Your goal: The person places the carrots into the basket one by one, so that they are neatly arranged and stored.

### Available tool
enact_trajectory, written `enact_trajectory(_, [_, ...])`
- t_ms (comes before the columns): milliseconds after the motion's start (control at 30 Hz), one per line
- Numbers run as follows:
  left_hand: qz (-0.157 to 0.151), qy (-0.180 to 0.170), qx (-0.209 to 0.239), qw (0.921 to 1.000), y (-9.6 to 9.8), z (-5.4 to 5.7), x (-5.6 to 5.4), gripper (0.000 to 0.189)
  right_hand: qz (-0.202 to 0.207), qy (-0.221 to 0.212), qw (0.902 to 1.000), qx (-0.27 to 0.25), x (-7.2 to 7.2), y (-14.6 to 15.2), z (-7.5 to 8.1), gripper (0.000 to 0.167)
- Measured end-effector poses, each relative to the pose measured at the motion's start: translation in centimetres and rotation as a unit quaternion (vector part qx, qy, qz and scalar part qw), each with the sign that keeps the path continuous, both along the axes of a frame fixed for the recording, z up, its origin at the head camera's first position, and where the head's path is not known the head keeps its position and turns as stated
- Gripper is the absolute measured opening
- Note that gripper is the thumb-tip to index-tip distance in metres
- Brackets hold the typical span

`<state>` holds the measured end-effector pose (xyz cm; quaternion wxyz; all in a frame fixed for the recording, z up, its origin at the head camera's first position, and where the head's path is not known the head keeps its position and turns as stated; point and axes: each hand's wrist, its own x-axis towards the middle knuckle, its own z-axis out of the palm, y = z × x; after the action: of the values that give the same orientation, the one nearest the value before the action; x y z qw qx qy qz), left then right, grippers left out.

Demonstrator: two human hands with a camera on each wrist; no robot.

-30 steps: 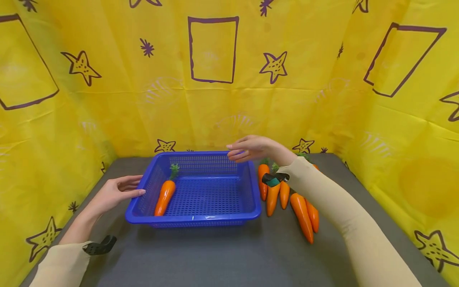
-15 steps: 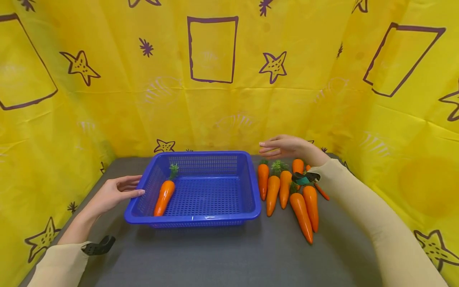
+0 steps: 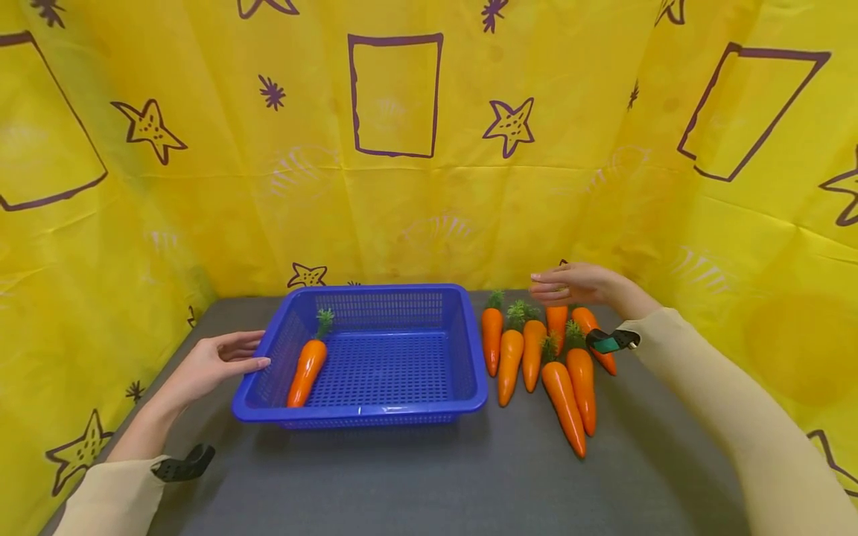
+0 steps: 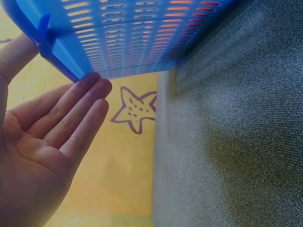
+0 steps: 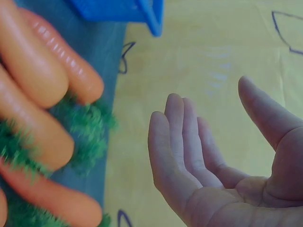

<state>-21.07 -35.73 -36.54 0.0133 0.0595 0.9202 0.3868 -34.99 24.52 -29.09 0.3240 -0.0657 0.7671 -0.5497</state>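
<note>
- Cannot make out all of the leafy tops of the farthest carrots point(image 3: 555, 327), partly covered by the right hand point(image 3: 570, 285).
- Cannot see, in the left wrist view, the thumb tip of the left hand point(image 3: 209, 365), hidden behind the rim of the blue basket point(image 3: 362, 411).
- Can see only blurred, cut-off carrots along the right wrist view's left edge.
- Can see one carrot point(image 3: 308, 372) inside the basket, along the left wall, green top pointing away.
- Can count seven outside, on the grey table point(image 3: 375, 484), right of the basket.
- Touches the basket's left rim with the left hand, fingers straight, thumb apart and over the rim.
- Holds nothing in the right hand, raised above the farthest carrots, thumb well apart from extended fingers.
</note>
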Motion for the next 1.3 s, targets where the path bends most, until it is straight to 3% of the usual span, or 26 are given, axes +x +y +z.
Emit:
enact_trajectory(400, [-0.004,0.012,0.003,0.9999,0.0,-0.2,0.0,0.064,-0.018,-0.023,0.9995,-0.008,0.2,4.0,-2.1,0.069])
enact_trajectory(700, [-0.001,0.013,0.001,0.9999,0.0,-0.1,0.0,0.064,-0.069,-0.058,0.995,-0.044,-0.1,7.1,-4.4,0.07])
enact_trajectory(833, [-0.002,0.009,0.004,1.0,0.0,-0.2,0.0,0.064,-0.066,-0.045,0.9963,-0.031,0.1,8.3,-5.1,0.071])
enact_trajectory(1033, [-0.003,0.009,0.002,0.9999,0.0,-0.1,0.0,0.064,-0.061,-0.045,0.9968,-0.027,0.4,10.1,-6.2,0.06])
enact_trajectory(1133, [-0.003,0.01,0.001,0.9999,0.0,-0.1,0.0,0.065,-0.086,-0.05,0.9945,-0.033,0.4,11.0,-7.0,0.054])
enact_trajectory(1300, [-0.001,0.008,0.002,1.0,0.0,-0.1,0.0,0.065,-0.082,-0.049,0.995,-0.029,0.7,12.2,-8.3,0.058])
